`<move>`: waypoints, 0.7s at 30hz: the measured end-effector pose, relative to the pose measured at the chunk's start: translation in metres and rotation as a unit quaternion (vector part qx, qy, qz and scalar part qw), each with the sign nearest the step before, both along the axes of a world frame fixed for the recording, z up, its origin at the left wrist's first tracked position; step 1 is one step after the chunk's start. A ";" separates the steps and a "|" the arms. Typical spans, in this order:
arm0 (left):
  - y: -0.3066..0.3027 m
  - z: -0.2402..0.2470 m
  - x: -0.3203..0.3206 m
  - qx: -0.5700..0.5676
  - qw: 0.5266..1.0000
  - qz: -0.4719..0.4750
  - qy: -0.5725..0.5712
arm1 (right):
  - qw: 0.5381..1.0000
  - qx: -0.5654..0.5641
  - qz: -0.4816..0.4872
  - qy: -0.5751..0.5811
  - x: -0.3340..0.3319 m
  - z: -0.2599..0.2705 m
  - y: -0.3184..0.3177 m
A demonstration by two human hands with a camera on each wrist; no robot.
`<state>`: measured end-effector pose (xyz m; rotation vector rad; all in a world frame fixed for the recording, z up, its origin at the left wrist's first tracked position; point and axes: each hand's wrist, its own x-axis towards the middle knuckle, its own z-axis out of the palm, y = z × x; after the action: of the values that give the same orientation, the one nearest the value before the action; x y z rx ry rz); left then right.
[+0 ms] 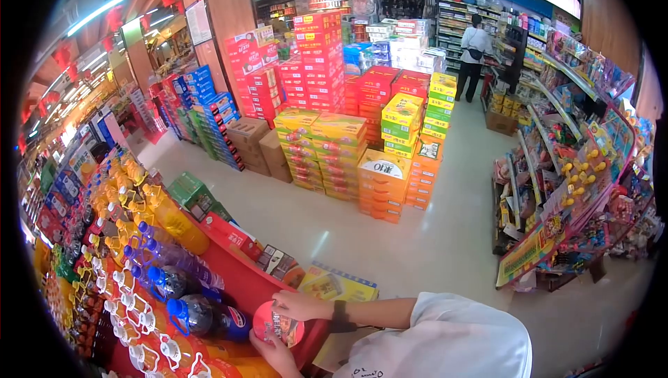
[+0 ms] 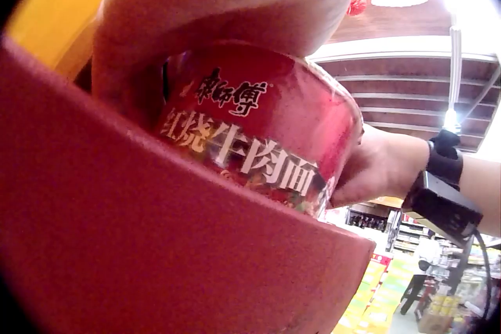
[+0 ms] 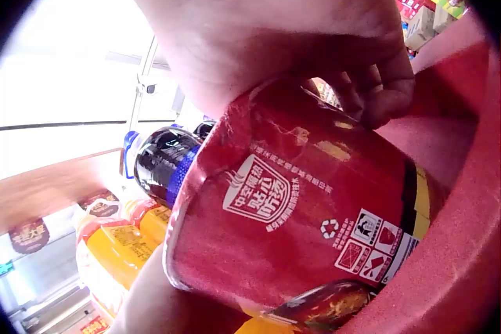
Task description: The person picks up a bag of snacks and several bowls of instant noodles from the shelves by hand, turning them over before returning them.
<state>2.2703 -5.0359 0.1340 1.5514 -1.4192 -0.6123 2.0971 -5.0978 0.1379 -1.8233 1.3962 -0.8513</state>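
A red instant noodle cup [image 1: 287, 328] is tilted between my two hands at the end of a red display wall [image 1: 252, 273]. My left hand [image 1: 277, 354] grips its near side. On its far upper side my right hand [image 1: 300, 306] holds it, fingers bent over the edge. The left wrist view shows the cup [image 2: 258, 126] under my left palm, partly hidden behind the red wall [image 2: 180, 224]. Printed recycling marks face the right wrist view, where my right hand [image 3: 290, 28] covers the top. Beside the cup lies a dark bottle with a blue cap [image 1: 209, 315].
Rows of orange drink bottles [image 1: 174, 221] and white-handled bottles [image 1: 149, 357] fill the display on the left. Boxed goods [image 1: 320, 145] are stacked across the aisle. A candy rack [image 1: 557, 190] stands right; a person [image 1: 475, 51] stands farther back.
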 end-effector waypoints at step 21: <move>0.003 0.011 -0.003 -0.010 1.000 -0.010 0.003 | 1.000 -0.021 -0.014 -0.004 0.001 -0.007 -0.002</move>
<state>2.2671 -5.0334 0.1449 1.5193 -1.4343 -0.6132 2.0985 -5.0998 0.1307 -1.8335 1.4127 -0.9070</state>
